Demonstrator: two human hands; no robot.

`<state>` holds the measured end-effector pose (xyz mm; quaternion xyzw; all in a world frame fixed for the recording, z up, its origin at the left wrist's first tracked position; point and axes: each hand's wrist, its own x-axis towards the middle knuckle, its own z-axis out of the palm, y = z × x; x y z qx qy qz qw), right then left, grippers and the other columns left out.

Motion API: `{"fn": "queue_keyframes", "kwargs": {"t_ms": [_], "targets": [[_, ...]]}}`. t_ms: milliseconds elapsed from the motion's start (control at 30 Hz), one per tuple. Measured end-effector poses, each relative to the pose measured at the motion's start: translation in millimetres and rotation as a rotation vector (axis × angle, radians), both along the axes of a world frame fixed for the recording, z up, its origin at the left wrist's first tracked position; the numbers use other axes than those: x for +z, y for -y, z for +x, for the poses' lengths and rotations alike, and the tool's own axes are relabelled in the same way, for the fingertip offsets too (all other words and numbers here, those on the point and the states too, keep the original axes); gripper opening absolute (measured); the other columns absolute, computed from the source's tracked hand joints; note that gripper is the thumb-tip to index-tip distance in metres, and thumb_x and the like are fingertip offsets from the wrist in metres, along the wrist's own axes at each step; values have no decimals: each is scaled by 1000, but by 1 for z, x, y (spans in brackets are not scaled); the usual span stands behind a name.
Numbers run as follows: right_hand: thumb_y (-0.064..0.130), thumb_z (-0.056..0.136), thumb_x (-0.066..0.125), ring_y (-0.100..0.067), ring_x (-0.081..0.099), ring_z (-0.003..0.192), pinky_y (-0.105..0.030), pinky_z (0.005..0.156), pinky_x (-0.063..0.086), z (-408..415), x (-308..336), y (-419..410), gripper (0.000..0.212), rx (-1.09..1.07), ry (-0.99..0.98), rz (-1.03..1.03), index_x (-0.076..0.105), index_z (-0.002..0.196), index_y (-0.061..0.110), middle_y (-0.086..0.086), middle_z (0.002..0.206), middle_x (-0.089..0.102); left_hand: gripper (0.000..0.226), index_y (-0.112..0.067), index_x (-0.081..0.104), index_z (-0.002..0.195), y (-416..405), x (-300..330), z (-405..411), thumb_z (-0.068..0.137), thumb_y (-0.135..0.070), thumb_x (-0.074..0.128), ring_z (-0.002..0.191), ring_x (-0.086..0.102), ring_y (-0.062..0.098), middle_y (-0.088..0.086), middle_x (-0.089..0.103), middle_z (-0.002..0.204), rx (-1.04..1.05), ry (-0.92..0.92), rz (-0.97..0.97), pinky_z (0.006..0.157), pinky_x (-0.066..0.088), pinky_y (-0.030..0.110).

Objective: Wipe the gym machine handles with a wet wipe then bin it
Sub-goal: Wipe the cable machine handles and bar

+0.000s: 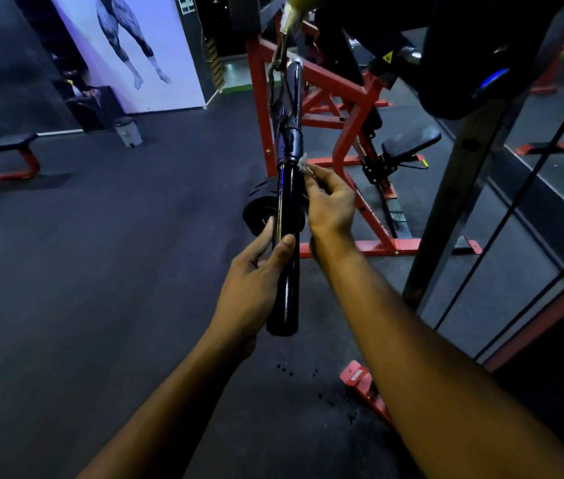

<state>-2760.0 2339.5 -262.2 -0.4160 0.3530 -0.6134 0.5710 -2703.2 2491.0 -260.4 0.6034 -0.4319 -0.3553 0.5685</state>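
We saw a long black glossy cylindrical bar handle (288, 216) hanging from a metal clip (278, 58) under a cable, reaching from the top of the view down to the middle. The left hand (256, 285) gripped the lower part of that handle, thumb lying along its front and fingers curled round its far side. Just to the right of the handle, at the joint where its thicker upper sleeve began, the right hand (329, 202) pinched a small crumpled white wet wipe (304, 164) between thumb and fingertips, with the wipe touching the handle's edge. Behind the handle stood a red steel machine frame (342, 108) with a black padded seat (410, 140), and a black weight plate (259, 209) showed on the floor just behind the handle's middle. Well to the left of the handle, near a white wall poster (135, 46), a small grey pedal bin (129, 131) stood on the dark rubber floor (118, 254).
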Motion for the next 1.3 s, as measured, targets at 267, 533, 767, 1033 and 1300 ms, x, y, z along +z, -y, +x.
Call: {"fn": "queue_keyframes", "kwargs": {"t_ms": [267, 533, 767, 1033, 1300], "targets": [[12, 92, 68, -23, 73, 101, -41, 90, 59, -16, -21, -66, 13, 99, 121, 125, 75, 102, 18, -7, 104, 77, 31, -54, 59, 129, -6, 8, -1, 104, -38, 52, 105, 67, -6, -28, 71, 115, -42, -29, -32, 92, 53, 28], [4, 94, 62, -19, 74, 99, -27, 82, 60, -44, -24, -128, 16, 94, 128, 125, 72, 105, 11, -5, 100, 77, 33, -42, 61, 136, 0, 8, 0, 106, -43, 49, 111, 63, -10, -30, 70, 114, -97, -11, -46, 86, 52, 16], [11, 86, 68, -21, 74, 98, -33, 83, 60, -48, -33, -182, 17, 3, 46, 146, 73, 101, 16, -4, 100, 77, 44, -41, 44, 150, 1, -3, 14, 106, -46, 46, 110, 64, 2, -11, 66, 123, -199, 2, -44, 87, 54, 22], [9, 86, 69, -25, 74, 83, -32, 74, 60, -58, 6, -225, 15, -214, -151, 2, 73, 100, 9, -10, 89, 76, 28, -11, 55, 116, 7, 1, 40, 92, -20, 66, 88, 66, 21, 7, 70, 101, -534, -738, 120, 72, 58, 34], [5, 92, 68, -12, 73, 94, -38, 84, 61, -44, 62, -206, 19, -287, -696, -191, 74, 99, 22, 5, 97, 76, 68, -1, 38, 153, 36, 5, 64, 99, -42, 41, 103, 69, 30, 21, 68, 124, -704, -1004, 134, 93, 56, 44]]}}
